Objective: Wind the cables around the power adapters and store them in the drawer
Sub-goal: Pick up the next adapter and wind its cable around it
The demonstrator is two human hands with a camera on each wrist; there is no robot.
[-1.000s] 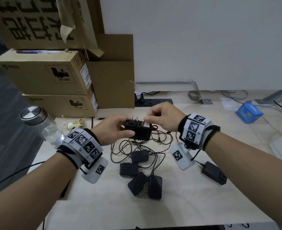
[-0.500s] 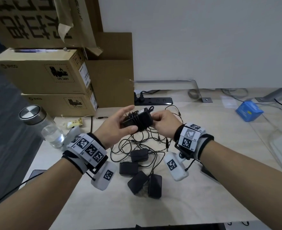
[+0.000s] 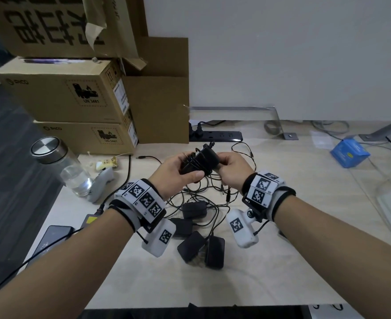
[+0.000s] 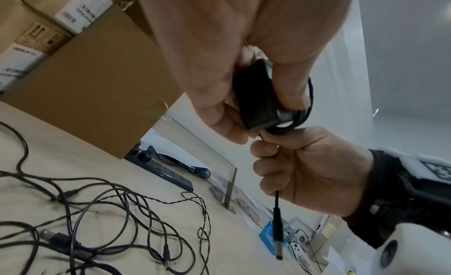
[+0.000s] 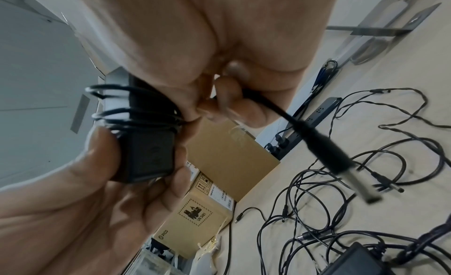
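Pale wood tabletop (image 3: 282, 261) runs up to a white wall, with stacked cardboard boxes (image 3: 65, 95) at ten o'clock and a black power strip (image 3: 215, 136) at twelve. Above its middle, the left hand (image 3: 176, 173) grips a black power adapter (image 3: 200, 162), thumb on the near face and fingers behind, likely so the block stays steady as a spool. Several turns of its cable (image 5: 131, 107) already ring the body. The right hand (image 3: 231, 171), at three o'clock of the adapter, is curled round the short remaining tail, with the barrel plug (image 4: 278, 238) hanging free below the fist; holding it close to the block probably keeps the last loop taut for tucking in. Neither hand is relaxed. Below, at six o'clock, four more adapters (image 3: 201, 247) lie among a tangle of loose cables (image 3: 203, 192), not yet wound. No drawer is visible in these views.
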